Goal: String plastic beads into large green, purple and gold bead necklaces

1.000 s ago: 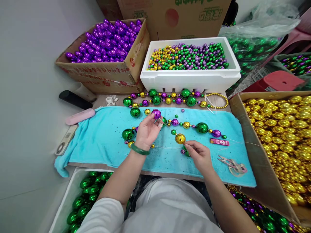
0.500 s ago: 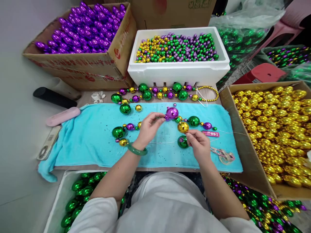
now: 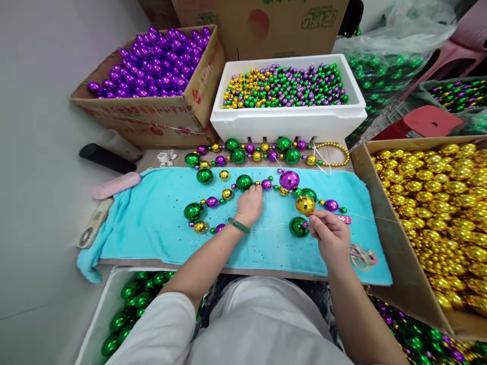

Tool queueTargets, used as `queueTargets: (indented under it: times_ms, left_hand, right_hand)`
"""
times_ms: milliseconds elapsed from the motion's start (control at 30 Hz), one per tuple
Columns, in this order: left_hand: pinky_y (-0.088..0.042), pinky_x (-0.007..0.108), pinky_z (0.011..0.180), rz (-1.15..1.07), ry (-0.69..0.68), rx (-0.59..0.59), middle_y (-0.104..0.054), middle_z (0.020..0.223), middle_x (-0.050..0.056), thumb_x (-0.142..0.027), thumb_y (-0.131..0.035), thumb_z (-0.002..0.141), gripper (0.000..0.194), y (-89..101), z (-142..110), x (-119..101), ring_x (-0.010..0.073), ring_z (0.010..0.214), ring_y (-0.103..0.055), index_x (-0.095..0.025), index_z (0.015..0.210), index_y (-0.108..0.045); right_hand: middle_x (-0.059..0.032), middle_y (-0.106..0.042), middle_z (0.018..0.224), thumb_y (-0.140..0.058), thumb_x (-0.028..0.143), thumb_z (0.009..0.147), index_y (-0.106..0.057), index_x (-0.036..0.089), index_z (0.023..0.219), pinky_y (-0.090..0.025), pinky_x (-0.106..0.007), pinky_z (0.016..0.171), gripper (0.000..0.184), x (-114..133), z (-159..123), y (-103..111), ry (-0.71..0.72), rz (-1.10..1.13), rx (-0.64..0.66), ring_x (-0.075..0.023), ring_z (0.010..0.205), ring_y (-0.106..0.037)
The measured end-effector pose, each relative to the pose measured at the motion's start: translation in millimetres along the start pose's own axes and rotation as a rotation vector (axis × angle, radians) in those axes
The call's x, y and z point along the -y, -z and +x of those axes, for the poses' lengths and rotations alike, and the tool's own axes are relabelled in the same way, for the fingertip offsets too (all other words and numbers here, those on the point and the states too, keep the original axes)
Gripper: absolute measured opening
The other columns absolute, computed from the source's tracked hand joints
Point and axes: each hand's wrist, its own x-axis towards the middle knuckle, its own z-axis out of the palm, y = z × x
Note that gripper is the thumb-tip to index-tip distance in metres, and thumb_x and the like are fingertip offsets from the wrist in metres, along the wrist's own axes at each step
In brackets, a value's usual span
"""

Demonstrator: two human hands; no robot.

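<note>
A strand of shiny green, purple and gold beads (image 3: 212,202) curves over the blue towel (image 3: 144,223). My left hand (image 3: 250,205), with a green bangle at its wrist, is closed on the strand beside a green ball (image 3: 244,182); its fingertips are partly hidden. Thumb and fingers of my right hand (image 3: 330,234) pinch the lower edge of a large gold ball (image 3: 305,205). Between the hands, a large purple ball (image 3: 289,180) with a white loop lies by the strand. Below the gold ball rests a green ball (image 3: 299,226). Thin clear line runs across the towel.
Behind the towel stands a white foam box (image 3: 285,124) of small beads, with a finished-looking strand (image 3: 238,155) before it. Cardboard boxes hold purple beads (image 3: 160,61) at left and gold beads (image 3: 429,203) at right. A pink case (image 3: 116,185) lies at the towel's left edge.
My left hand has left the purple ball and moved down-left onto the strand. The purple ball now rests by the strand. My right hand keeps its pinch at the gold ball. The view has shifted slightly.
</note>
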Motion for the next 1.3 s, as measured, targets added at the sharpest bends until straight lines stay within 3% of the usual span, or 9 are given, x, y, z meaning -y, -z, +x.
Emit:
queueTargets:
  times_ms: [100,200,300,400,633,900,1100,1300]
  left_hand:
    - [-0.045,0.040,0.092,-0.335,0.018,-0.088,-0.065,0.106,0.016,-0.013,-0.056,0.085,0.019,6.5,0,0,0.0294,0.106,-0.061,-0.017,0.100,-0.068]
    - [-0.048,0.032,0.084,-0.975,0.045,-0.140,-0.069,0.092,0.008,-0.018,-0.067,0.079,0.014,24.1,-6,0,0.0211,0.090,-0.063,-0.020,0.092,-0.073]
    - [-0.049,0.025,0.069,-1.553,0.143,-0.026,-0.070,0.085,0.005,-0.027,-0.068,0.081,0.019,48.8,-12,0,0.0132,0.073,-0.062,-0.017,0.097,-0.073]
    - [-0.051,0.021,0.066,-1.819,0.181,0.063,-0.070,0.084,0.006,-0.025,-0.067,0.083,0.020,68.9,-16,-1,0.0107,0.072,-0.063,-0.014,0.099,-0.071]
    - [-0.053,0.021,0.064,-1.973,0.238,0.087,-0.069,0.082,0.005,-0.021,-0.060,0.089,0.016,80.0,-18,0,0.0095,0.070,-0.064,-0.013,0.099,-0.069]
    - [-0.052,0.021,0.063,-2.037,0.190,0.101,-0.067,0.082,0.004,-0.019,-0.059,0.089,0.017,81.0,-22,3,0.0100,0.071,-0.063,-0.012,0.102,-0.068]
    - [-0.052,0.022,0.066,-1.923,0.095,0.061,-0.068,0.083,0.005,-0.024,-0.065,0.086,0.019,81.4,-22,5,0.0110,0.073,-0.063,-0.013,0.100,-0.071]
    - [-0.051,0.024,0.068,-1.686,-0.011,0.097,-0.071,0.087,0.008,-0.037,-0.072,0.080,0.028,80.0,-26,3,0.0127,0.077,-0.063,-0.013,0.094,-0.075]
  right_hand:
    - [0.0033,-0.050,0.048,-0.071,0.036,0.074,-0.067,0.017,0.078,-0.030,-0.021,0.040,0.020,1,0,-1,-0.005,-0.002,0.013,-0.0082,0.042,-0.042]
    - [0.0036,-0.048,0.047,-0.071,0.034,0.073,-0.068,0.017,0.076,-0.029,-0.021,0.039,0.018,2,-2,0,-0.023,0.001,0.050,-0.0078,0.041,-0.040]
    - [0.0037,-0.046,0.046,-0.071,0.033,0.073,-0.069,0.017,0.073,-0.026,-0.021,0.039,0.016,2,-4,0,-0.054,-0.014,0.093,-0.0072,0.040,-0.037]
    - [0.0035,-0.045,0.047,-0.071,0.034,0.073,-0.069,0.017,0.071,-0.026,-0.021,0.040,0.018,0,-5,-4,-0.084,-0.046,0.121,-0.0073,0.042,-0.036]
    - [0.0024,-0.046,0.048,-0.072,0.037,0.070,-0.070,0.016,0.070,-0.026,-0.021,0.041,0.021,-3,-7,-12,-0.124,-0.092,0.149,-0.0075,0.043,-0.036]
    - [0.0023,-0.046,0.049,-0.071,0.038,0.070,-0.070,0.016,0.070,-0.026,-0.021,0.040,0.022,-1,-8,-12,-0.118,-0.118,0.136,-0.0075,0.043,-0.036]
    - [0.0032,-0.044,0.048,-0.070,0.037,0.072,-0.069,0.016,0.069,-0.024,-0.021,0.041,0.021,3,-9,-13,-0.096,-0.120,0.156,-0.0073,0.043,-0.035]
    - [0.0045,-0.045,0.047,-0.071,0.040,0.073,-0.063,0.016,0.074,-0.027,-0.021,0.041,0.025,3,-7,-16,-0.153,-0.083,0.216,-0.0071,0.043,-0.036]
